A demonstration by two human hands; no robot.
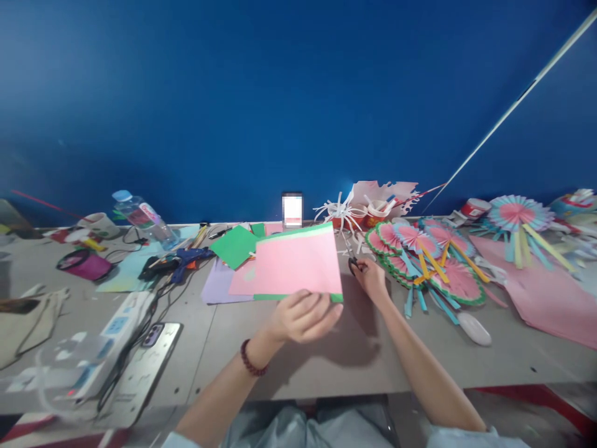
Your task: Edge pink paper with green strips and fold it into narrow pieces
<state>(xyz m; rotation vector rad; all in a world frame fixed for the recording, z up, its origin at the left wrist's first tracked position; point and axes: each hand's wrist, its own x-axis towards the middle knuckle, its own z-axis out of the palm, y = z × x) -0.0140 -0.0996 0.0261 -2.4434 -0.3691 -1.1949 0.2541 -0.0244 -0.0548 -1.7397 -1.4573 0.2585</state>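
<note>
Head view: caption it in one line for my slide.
The left hand holds a green-edged pink sheet; the right hand touches black-handled scissors.

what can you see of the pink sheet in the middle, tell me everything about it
The pink sheet looks like smooth paper, roughly rectangular and nearly flat, with green along its top and bottom edges and a pale band just under the upper green. It is held up over the table, facing the camera, its upper right corner highest. The left hand grips the lower edge near the right corner. Whether the green is attached cannot be told.
</note>
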